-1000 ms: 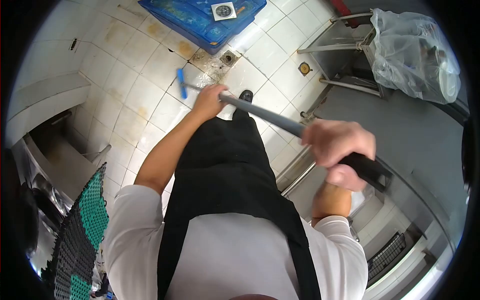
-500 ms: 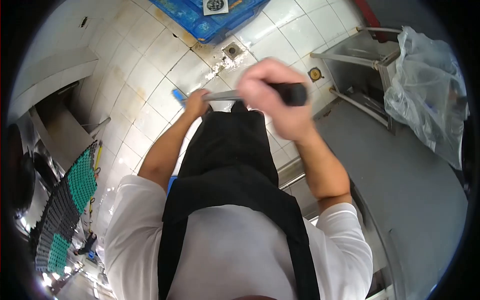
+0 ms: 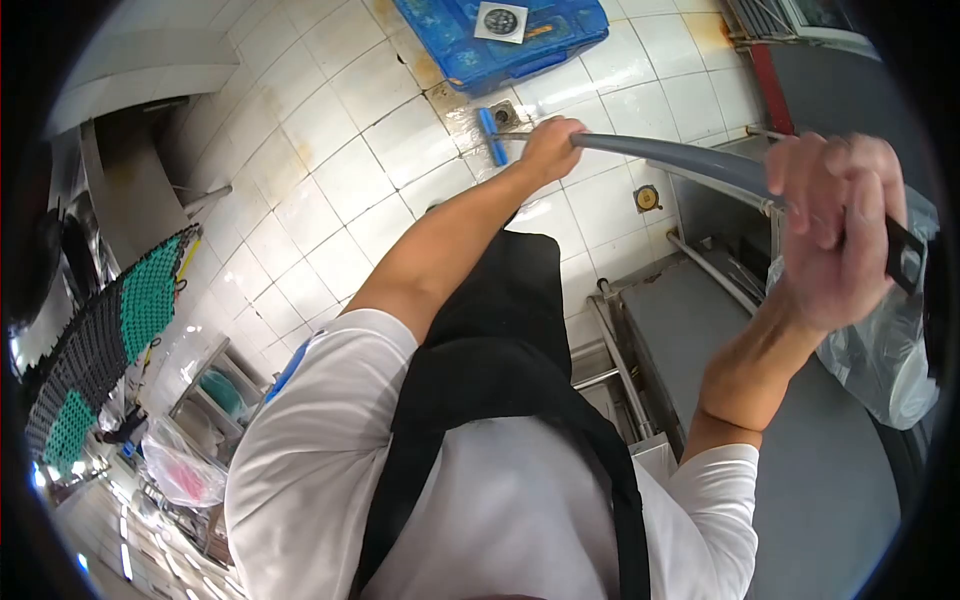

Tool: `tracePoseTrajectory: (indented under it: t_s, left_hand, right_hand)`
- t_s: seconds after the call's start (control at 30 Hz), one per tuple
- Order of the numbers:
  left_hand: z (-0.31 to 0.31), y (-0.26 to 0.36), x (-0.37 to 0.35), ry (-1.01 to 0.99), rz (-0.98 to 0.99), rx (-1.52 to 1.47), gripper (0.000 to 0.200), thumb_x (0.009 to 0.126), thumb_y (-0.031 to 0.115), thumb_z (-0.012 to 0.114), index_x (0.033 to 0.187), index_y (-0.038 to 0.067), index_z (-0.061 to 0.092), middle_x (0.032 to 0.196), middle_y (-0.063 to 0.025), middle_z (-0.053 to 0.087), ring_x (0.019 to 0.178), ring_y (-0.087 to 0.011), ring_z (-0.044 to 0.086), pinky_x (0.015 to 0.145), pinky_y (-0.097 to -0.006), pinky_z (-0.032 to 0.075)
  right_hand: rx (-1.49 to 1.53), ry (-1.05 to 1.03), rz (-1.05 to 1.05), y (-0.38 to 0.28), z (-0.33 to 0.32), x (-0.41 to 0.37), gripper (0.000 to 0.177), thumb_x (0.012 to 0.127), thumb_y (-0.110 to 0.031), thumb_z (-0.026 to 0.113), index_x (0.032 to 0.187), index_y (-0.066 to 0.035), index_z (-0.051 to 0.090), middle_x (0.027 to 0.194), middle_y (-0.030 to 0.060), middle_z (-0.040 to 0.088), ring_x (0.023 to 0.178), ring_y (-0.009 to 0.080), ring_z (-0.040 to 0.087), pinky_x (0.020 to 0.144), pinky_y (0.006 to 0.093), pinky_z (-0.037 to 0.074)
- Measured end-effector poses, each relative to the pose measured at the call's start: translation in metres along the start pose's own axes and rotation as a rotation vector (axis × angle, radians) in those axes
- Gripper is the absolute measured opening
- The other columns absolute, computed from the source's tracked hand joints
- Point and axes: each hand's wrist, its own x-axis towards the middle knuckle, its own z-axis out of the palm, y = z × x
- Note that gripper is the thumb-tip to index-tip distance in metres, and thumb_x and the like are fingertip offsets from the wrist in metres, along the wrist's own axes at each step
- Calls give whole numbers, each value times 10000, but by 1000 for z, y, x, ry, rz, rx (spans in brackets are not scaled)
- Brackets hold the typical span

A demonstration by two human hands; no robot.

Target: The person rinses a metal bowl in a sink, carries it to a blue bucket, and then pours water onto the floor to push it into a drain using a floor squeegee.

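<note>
A long-handled floor squeegee [image 3: 670, 152] slants across the view, its grey handle rising toward the right. Its narrow blue head [image 3: 491, 137] is beside a square floor drain [image 3: 507, 117] on the wet tiles; whether it has a blade or bristles I cannot make out. Low on the handle, near the head, my left hand [image 3: 552, 148] is closed around it. My right hand [image 3: 838, 225], slightly blurred, grips the upper end, with a black end piece [image 3: 905, 255] showing past the fingers.
A blue plastic container [image 3: 510, 50] sits on the tiled floor [image 3: 330, 215] at the top. On the right are a grey worktop [image 3: 790, 450], metal rails and a clear plastic bag [image 3: 890, 370]. Green and black matting [image 3: 95, 345] is at the left.
Both hands have moved right with the squeegee. My right hand swung far out to the right, and the blue head shifted right to beside the drain. The view has turned slightly.
</note>
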Motion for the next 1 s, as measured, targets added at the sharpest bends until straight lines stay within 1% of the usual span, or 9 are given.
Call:
tracePoseTrajectory:
  t_s: [0.1, 0.23, 0.3, 0.37, 0.53, 0.63, 0.7, 0.83, 1.0]
  left_hand:
    - [1, 10, 4, -11, -12, -37, 168, 785, 89, 621, 942, 61, 674, 932, -182, 660, 920, -392, 625, 800, -457, 501]
    - [-24, 24, -11, -139, 34, 48, 145, 794, 83, 638, 934, 65, 669, 921, -176, 666, 942, -391, 626, 821, -458, 498]
    - [-50, 33, -35, -153, 37, 113, 155, 794, 78, 639, 946, 70, 670, 914, -173, 667, 955, -386, 623, 836, -459, 493]
    - [-86, 27, -61, -133, 23, 180, 176, 798, 72, 640, 972, 72, 670, 944, -170, 663, 982, -376, 614, 850, -459, 486]
    - [-161, -99, -69, -122, -56, 452, 252, 831, 172, 687, 1056, 58, 674, 1060, -201, 640, 990, -389, 605, 846, -460, 486]
    - [-185, -138, -58, -6, -215, 567, 293, 863, 236, 684, 1082, 43, 672, 1105, -237, 632, 1023, -411, 600, 877, -456, 491]
    - [-175, -158, -51, -122, -176, 559, 287, 857, 232, 684, 1065, 34, 670, 1113, -225, 635, 1069, -407, 587, 912, -458, 482]
    - [-111, -163, -56, -300, 5, 490, 246, 845, 210, 686, 1031, 50, 675, 1085, -192, 648, 1041, -387, 587, 918, -459, 472]
    - [-77, -114, -91, -532, 70, 431, 194, 768, 110, 683, 962, 119, 683, 957, -132, 645, 1034, -338, 577, 922, -446, 468]
  right_hand:
    - [-12, -20, -5, -11, 12, 4, 325, 1028, -264, 405, 1078, 16, 563, 616, -56, 381, 582, 99, 390, 647, 333, 362]
    - [-23, -61, -76, -44, 16, -7, 434, 1010, -427, 488, 929, -4, 550, 648, -20, 446, 593, 112, 461, 643, 338, 452]
    - [70, -30, -61, -55, 21, -27, 491, 931, -543, 586, 876, -58, 542, 687, -30, 481, 660, 115, 499, 661, 339, 464]
    - [208, -109, -75, -50, 27, -42, 476, 913, -540, 620, 866, -72, 544, 696, -27, 485, 691, 122, 514, 675, 348, 474]
    - [167, 130, 17, 40, 107, -81, 198, 815, -203, 693, 811, -17, 623, 795, 95, 636, 710, 218, 584, 845, 496, 495]
    - [21, 303, 180, 89, 172, -88, 89, 855, -77, 644, 852, 12, 645, 793, 93, 645, 768, 222, 618, 955, 483, 474]
    - [-90, 342, 157, 100, 197, -99, 49, 857, -28, 632, 864, 17, 649, 799, 86, 650, 793, 217, 631, 970, 470, 476]
    - [-173, 564, 184, 62, 197, -132, 172, 910, -90, 568, 789, 27, 606, 774, 133, 635, 775, 231, 617, 945, 512, 490]
    - [-227, 724, 229, 13, 210, -160, 232, 950, -184, 577, 804, -3, 571, 763, 131, 604, 756, 242, 596, 917, 519, 495]
